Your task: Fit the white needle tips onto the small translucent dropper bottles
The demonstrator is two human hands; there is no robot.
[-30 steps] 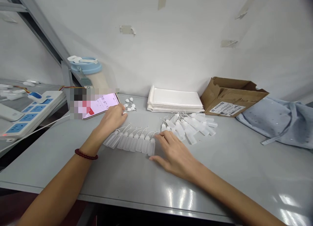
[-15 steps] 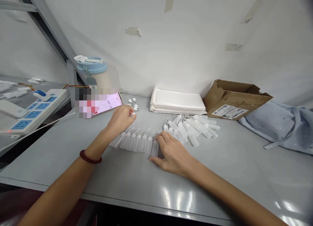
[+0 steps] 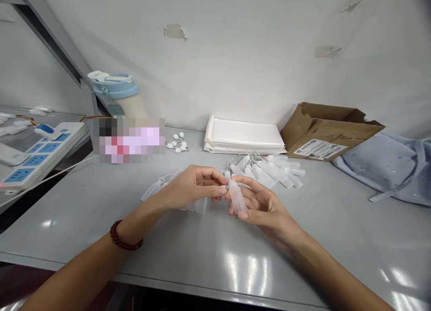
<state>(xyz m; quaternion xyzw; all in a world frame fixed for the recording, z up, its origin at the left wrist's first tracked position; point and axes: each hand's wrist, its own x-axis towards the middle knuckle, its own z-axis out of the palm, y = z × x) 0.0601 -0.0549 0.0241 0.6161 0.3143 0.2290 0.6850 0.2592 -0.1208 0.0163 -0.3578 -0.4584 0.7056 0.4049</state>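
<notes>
Held bottle (image 3: 238,199): base and one side partly covered by the right hand (image 3: 269,203). Small white piece (image 3: 225,188) in the left hand (image 3: 190,187): mostly behind thumb and fingers, shape indistinct. Bottle row (image 3: 201,206): middle hidden by left hand and wrist (count not possible). Loose white caps (image 3: 177,144): fine detail too small to tell. Pixelated patch (image 3: 131,140): contents unreadable; lower part of the cup (image 3: 131,105) obscured. Carton (image 3: 336,130): floor out of sight, label print illegible. Cloth (image 3: 393,172): cut by right edge. Both forearms: cut by bottom edge.
</notes>
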